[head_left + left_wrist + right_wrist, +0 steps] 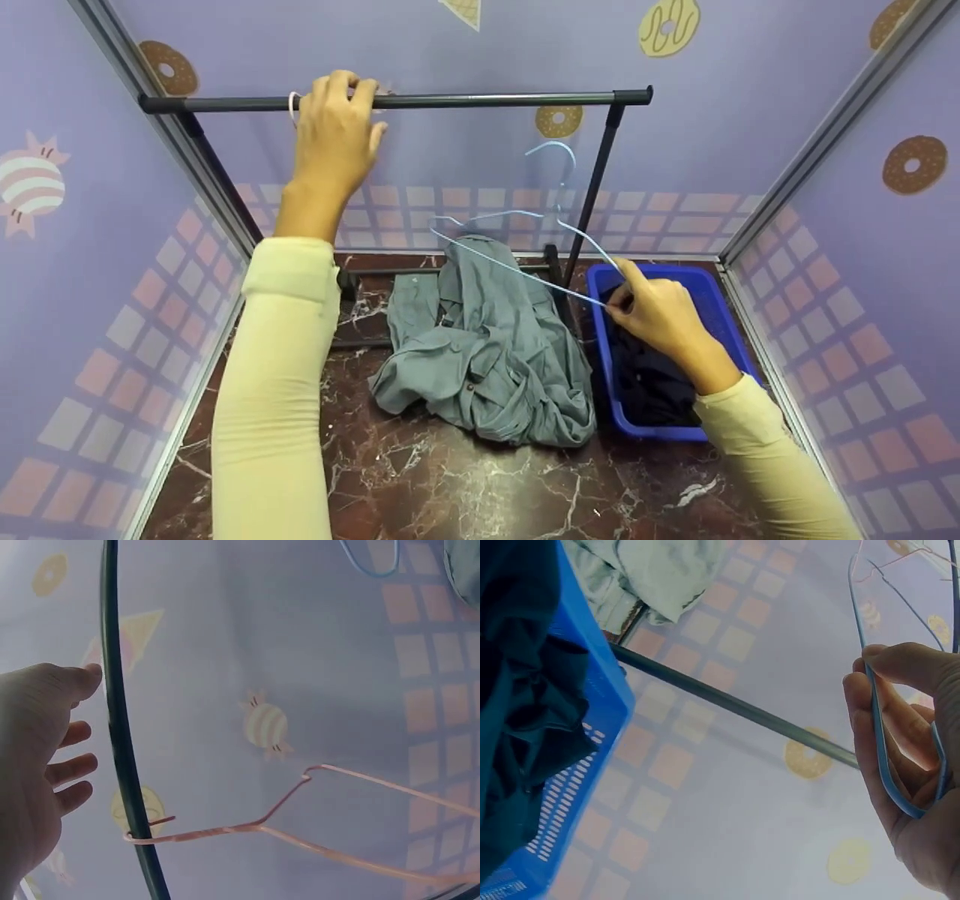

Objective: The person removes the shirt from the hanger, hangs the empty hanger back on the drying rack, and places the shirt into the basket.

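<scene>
My left hand (335,127) is up at the dark top rail (487,98) of a clothes rack, fingers relaxed over it. In the left wrist view the left hand (41,765) lies beside the rail (120,757) with loose fingers. A pink wire hanger (259,825) hangs on the rail next to it, its hook (292,106) just left of the hand. My right hand (637,304) grips a corner of a light blue wire hanger (517,269) above the blue basket (652,268). In the right wrist view its fingers (900,735) curl round the blue hanger (885,765).
A grey-green shirt (487,352) lies crumpled on the marble floor under the rack. The basket (577,690) holds dark clothes (652,382). The rack's right upright (592,187) stands between shirt and basket. Purple patterned walls close in on three sides.
</scene>
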{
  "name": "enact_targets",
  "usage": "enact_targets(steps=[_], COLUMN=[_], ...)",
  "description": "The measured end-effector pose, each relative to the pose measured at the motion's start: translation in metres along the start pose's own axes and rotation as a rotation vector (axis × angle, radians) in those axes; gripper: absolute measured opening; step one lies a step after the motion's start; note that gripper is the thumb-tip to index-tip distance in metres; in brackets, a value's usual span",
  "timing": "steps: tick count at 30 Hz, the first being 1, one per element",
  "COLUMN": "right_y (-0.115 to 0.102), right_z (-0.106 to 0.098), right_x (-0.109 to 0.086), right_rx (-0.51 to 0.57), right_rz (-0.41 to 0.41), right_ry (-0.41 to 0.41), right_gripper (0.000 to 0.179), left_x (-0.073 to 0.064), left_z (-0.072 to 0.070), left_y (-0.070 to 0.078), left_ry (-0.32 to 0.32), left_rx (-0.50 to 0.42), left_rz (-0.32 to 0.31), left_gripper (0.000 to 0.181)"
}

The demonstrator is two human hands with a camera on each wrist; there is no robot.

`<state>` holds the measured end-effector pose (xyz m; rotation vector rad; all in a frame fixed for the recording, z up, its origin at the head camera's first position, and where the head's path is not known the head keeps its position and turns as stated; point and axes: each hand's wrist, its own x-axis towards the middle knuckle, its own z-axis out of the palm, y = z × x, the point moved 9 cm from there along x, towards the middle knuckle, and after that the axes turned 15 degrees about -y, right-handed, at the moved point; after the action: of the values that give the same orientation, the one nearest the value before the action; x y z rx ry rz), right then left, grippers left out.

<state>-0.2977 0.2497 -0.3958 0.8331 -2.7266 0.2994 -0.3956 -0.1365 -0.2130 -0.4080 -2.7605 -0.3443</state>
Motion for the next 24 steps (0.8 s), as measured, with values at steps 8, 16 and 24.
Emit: enact_targets(steps=[8, 16, 24], right_y=[-0.007, -0.017, -0.023], right_z=[-0.018, -0.039, -0.042], right_x=[0.019, 0.049, 0.08], right_rx=[-0.016, -0.059, -0.062], right_rz=[-0.012, 0.03, 0.09], right_ry=[0.021, 0.075, 0.038], right_gripper=[0.067, 0.061, 0.062], left_x=[0.01, 0.017, 0.02], left_z=[-0.001, 0.0, -0.001], left_y=[-0.01, -0.013, -0.016], left_ry=[0.055, 0.062, 0.053], left_rx=[-0.002, -0.014, -0.02], left_rz=[-0.018, -0.065, -0.096], left_gripper=[0.025, 0.02, 0.016])
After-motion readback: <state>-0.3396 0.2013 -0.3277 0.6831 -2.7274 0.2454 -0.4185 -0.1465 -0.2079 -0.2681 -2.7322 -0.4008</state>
